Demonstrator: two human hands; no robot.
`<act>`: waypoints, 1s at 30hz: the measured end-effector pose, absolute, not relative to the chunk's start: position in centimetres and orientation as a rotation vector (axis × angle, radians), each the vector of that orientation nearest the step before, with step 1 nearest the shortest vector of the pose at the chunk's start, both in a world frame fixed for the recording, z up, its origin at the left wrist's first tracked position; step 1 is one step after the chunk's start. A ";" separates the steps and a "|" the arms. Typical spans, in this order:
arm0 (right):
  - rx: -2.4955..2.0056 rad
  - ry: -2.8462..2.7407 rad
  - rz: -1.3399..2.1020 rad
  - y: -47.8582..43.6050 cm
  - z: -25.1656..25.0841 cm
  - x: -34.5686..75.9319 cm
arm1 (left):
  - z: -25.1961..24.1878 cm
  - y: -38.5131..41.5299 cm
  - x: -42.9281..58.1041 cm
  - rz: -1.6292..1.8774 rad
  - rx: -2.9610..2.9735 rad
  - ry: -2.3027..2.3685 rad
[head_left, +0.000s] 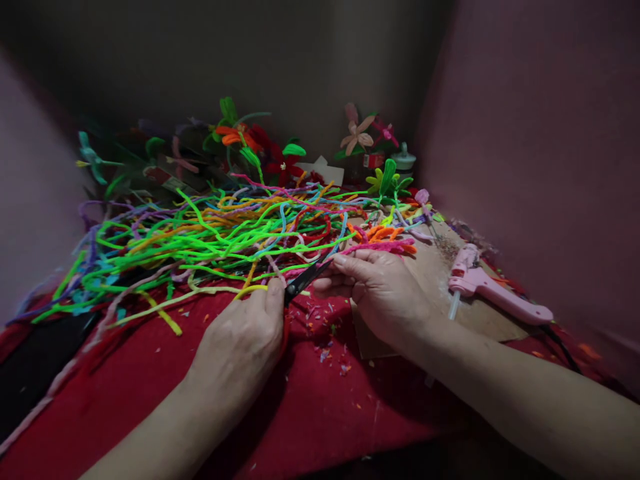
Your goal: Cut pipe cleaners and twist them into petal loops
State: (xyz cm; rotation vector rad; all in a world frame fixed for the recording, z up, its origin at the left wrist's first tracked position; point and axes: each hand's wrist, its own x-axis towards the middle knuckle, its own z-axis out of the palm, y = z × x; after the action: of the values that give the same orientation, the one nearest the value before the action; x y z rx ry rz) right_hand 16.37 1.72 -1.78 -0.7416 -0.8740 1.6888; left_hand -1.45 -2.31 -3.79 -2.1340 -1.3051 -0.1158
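Observation:
My left hand [245,337] is closed around the handles of a pair of scissors [306,281], whose dark blades point up and right toward my other hand. A bit of red handle shows below the fist. Between the thumb and fingers of my right hand [377,283] is a pink pipe cleaner [367,246], which runs left alongside the blades. Whether the blades touch it I cannot tell. A yellow pipe cleaner [249,291] curves close to my left knuckles. Just behind both hands lies a big tangle of pipe cleaners [200,230], mostly green, with orange, purple, red and blue ones.
A pink glue gun [483,283] with a clear glue stick lies at right on a piece of cardboard [425,267]. Small fuzzy clippings [330,333] are scattered over the red cloth [320,413]. Pipe-cleaner flowers [356,133] stand along the back, near a lidded jar [404,160].

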 end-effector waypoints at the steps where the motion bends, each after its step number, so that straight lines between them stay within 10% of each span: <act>1: -0.743 -0.873 1.686 1.7 -1.7 16.4 | -3.8 -2.3 -1.4 -0.107 -2.140 -1.318; 30: -0.743 -0.971 1.644 2.1 -1.5 16.5 | -4.1 -2.1 -1.8 -0.229 -2.306 -1.362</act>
State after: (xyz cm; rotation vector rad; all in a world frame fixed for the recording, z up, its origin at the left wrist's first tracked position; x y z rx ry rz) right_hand 16.48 2.11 -1.54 -0.7431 -0.9711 1.6442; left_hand -1.77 -2.05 -4.06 -2.3058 -1.3620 -0.2287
